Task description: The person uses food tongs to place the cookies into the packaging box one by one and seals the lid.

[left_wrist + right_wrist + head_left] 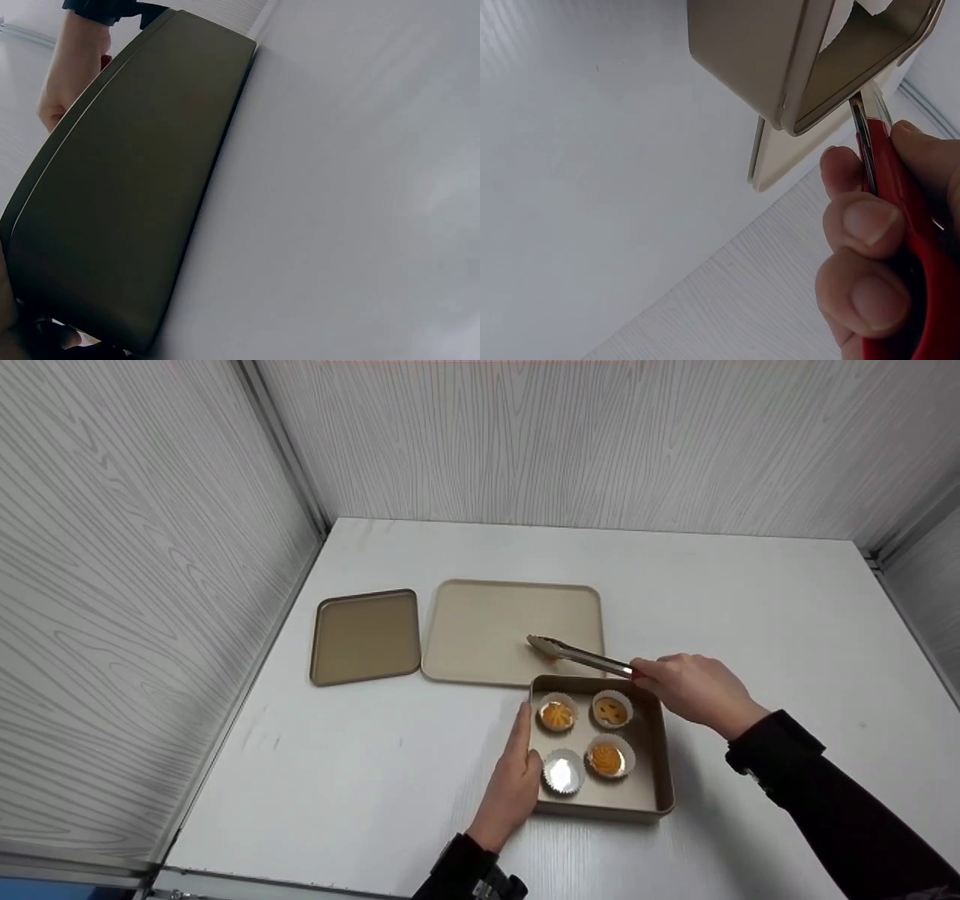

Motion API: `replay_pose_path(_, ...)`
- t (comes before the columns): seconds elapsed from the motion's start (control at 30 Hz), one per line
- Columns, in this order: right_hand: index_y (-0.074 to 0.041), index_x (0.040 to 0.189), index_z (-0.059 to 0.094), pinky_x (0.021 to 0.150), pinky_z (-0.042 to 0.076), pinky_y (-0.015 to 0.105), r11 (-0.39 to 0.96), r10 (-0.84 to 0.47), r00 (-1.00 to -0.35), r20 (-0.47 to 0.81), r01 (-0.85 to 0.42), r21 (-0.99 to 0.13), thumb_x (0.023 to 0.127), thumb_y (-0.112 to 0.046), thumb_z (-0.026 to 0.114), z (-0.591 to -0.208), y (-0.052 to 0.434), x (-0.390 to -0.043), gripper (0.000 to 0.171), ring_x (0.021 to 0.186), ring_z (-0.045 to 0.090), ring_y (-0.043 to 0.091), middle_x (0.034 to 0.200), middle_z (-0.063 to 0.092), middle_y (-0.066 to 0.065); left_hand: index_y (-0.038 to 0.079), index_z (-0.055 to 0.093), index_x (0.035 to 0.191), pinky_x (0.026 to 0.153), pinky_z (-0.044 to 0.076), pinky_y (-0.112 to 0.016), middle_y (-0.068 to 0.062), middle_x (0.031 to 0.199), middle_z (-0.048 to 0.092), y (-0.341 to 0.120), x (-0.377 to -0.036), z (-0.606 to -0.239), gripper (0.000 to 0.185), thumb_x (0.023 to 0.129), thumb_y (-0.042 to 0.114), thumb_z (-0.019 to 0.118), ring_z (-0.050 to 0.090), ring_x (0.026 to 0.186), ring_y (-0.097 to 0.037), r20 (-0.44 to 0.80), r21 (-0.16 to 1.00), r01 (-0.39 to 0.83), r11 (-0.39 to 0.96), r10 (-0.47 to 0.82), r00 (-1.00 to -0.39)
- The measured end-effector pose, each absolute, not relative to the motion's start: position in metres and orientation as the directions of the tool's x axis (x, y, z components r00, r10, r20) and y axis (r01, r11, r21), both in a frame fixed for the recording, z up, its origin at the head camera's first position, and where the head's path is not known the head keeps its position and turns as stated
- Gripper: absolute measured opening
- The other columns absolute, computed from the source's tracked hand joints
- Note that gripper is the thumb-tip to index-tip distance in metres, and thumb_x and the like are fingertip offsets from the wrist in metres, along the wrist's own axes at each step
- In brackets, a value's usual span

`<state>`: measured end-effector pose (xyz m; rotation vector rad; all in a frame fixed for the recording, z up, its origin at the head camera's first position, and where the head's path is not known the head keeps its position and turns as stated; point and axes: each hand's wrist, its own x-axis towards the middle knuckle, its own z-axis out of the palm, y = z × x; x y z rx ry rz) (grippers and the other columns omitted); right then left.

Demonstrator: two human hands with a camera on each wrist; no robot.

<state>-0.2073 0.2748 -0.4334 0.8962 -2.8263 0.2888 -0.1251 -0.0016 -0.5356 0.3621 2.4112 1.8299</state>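
Note:
A deep square tan pan (660,769) sits near the table's front. It holds three paper cups with orange pastries (556,715) and one empty shiny cup (564,771). My left hand (516,776) lies with straight fingers against the pan's left wall (127,210). My right hand (694,688) grips metal tongs (581,656) by their red handle (889,225), just behind the pan. The tong tips reach over the large beige tray (480,622) and look nearly closed; whether they hold anything I cannot tell.
A smaller tan tray (365,636) lies left of the beige one. The white table (750,607) is boxed in by wood-grain walls at the left, back and right. The pan's corner (780,67) looms close above the right hand.

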Motion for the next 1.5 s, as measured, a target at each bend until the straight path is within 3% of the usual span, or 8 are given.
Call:
replay_pose_path(0.47, -0.015, 0.091, 0.061, 0.051, 0.038, 0.029, 0.799, -0.548, -0.812, 0.199, -0.579, -0.164, 0.095, -0.013, 0.071, -0.433, 0.292, -0.198, 0.011, 0.058, 0.047, 0.012, 0.065, 0.054, -0.009, 0.006, 0.007, 0.165, 0.128, 0.012, -0.043, -0.010, 0.172, 0.010, -0.002, -0.124, -0.536, 0.066, 0.104, 0.003, 0.033, 0.011, 0.157, -0.020, 0.070, 0.958, 0.134, 0.252, 0.245, -0.967)
replay_pose_path(0.7, -0.015, 0.097, 0.064, 0.051, 0.044, 0.033, 0.790, -0.567, -0.793, 0.223, -0.600, -0.125, 0.094, -0.014, 0.073, -0.434, 0.296, -0.195, 0.009, 0.060, 0.058, 0.015, 0.069, 0.062, -0.007, 0.006, 0.007, 0.165, 0.128, 0.012, -0.043, -0.010, 0.172, 0.009, -0.003, -0.124, -0.536, 0.066, 0.104, 0.004, 0.033, 0.011, 0.157, -0.020, 0.071, 0.957, 0.135, 0.258, 0.243, -0.967)
replay_pose_path(0.83, -0.016, 0.096, 0.063, 0.050, 0.043, 0.032, 0.789, -0.569, -0.787, 0.239, -0.605, -0.112, 0.094, -0.012, 0.073, -0.434, 0.299, -0.192, 0.011, 0.058, 0.057, 0.014, 0.066, 0.060, -0.007, 0.006, 0.008, 0.165, 0.128, 0.012, -0.043, -0.011, 0.172, 0.010, -0.002, -0.125, -0.536, 0.066, 0.104, 0.004, 0.033, 0.012, 0.157, -0.021, 0.077, 0.954, 0.141, 0.264, 0.242, -0.967)
replay_pose_path(1.27, -0.021, 0.104, 0.070, 0.059, 0.042, 0.027, 0.828, -0.469, -0.867, 0.169, -0.498, -0.259, 0.099, -0.016, 0.068, -0.431, 0.318, -0.180, 0.008, 0.065, 0.051, 0.007, 0.081, 0.066, -0.016, 0.006, 0.008, 0.165, 0.128, 0.013, -0.044, -0.010, 0.172, 0.011, -0.003, -0.124, -0.534, 0.066, 0.104, 0.003, 0.033, 0.012, 0.157, -0.021, 0.082, 0.951, 0.149, 0.272, 0.243, -0.967)
replay_pose_path(1.5, -0.025, 0.105, 0.070, 0.054, 0.038, 0.021, 0.789, -0.465, -0.864, 0.193, -0.504, -0.352, 0.100, -0.016, 0.066, -0.430, 0.332, -0.174, 0.011, 0.062, 0.047, 0.001, 0.074, 0.058, -0.017, 0.006, 0.008, 0.165, 0.128, 0.013, -0.042, -0.010, 0.172, 0.010, -0.004, -0.124, -0.534, 0.067, 0.103, 0.002, 0.034, 0.012, 0.157, -0.020, 0.087, 0.947, 0.156, 0.282, 0.241, -0.967)
